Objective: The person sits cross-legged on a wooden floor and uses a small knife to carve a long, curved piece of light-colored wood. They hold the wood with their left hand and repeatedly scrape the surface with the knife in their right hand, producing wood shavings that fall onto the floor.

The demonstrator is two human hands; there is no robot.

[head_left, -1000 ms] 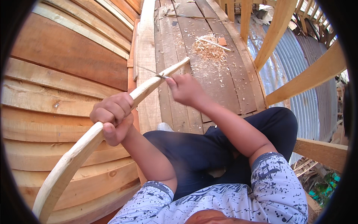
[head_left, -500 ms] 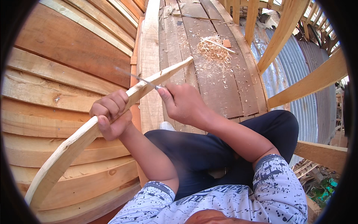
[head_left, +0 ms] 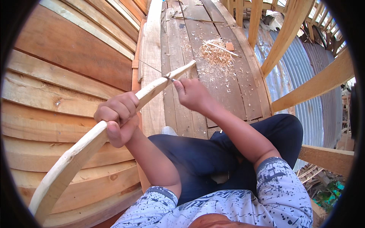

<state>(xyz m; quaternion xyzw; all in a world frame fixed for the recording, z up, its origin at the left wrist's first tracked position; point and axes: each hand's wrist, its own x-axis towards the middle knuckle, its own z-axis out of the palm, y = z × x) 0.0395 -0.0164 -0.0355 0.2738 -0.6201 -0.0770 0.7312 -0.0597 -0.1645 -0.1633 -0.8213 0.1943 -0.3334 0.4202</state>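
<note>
Your left-hand fingers (head_left: 114, 110) are clenched around the curved wooden strip (head_left: 95, 138) near its middle, thumb tucked under, holding it slanted up and away from you. Your right-hand fingers (head_left: 180, 86) pinch a thin metal tool (head_left: 152, 68) whose dark tip touches the top edge of the strip just short of its far end; what kind of tool it is cannot be told, as it is too slim to read.

Left hand (head_left: 116, 119): steadying. Right hand (head_left: 194, 95): working. The strip runs from lower left, past your left hand, to a pale tapered end (head_left: 188, 65) above the floor planks (head_left: 224, 87). It rests on nothing; both hands carry it over your lap.

Step in hand, as judged: marking or scoring the strip near its tip. The next move likely calls for a firm left grip so the strip does not twist, and a light, even pull of the tool along the edge.

Around you: a curved wall of planks (head_left: 64, 76) to the left, a heap of wood shavings (head_left: 215, 55) on the floor ahead, slanted beams (head_left: 315, 85) and corrugated metal sheet (head_left: 315, 114) to the right.
</note>
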